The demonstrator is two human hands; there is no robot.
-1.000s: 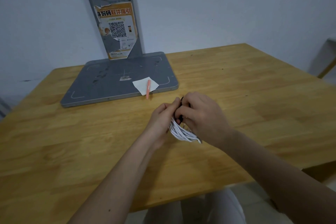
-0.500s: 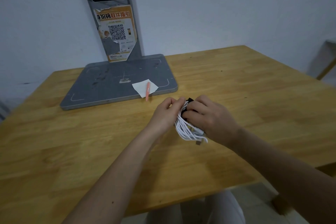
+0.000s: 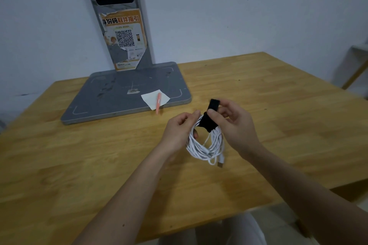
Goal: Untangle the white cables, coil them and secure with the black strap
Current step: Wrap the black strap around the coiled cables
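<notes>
The white cables (image 3: 201,149) hang as one coil above the wooden table (image 3: 278,117), with a plug end dangling at the coil's lower right. My left hand (image 3: 179,131) grips the coil's upper left side. A black strap (image 3: 208,122) is wrapped round the top of the coil, and its free end sticks up. My right hand (image 3: 233,123) pinches that strap between thumb and fingers.
A grey stand base (image 3: 111,101) with an upright post and a QR poster sits at the back left. A white paper slip (image 3: 154,98) and an orange pen (image 3: 158,103) lie on its near edge. The table's front edge runs just below my forearms.
Both hands have lifted the coil and drawn apart, so the coil now hangs open in view. The black strap has come round the top, its end pulled upward.
</notes>
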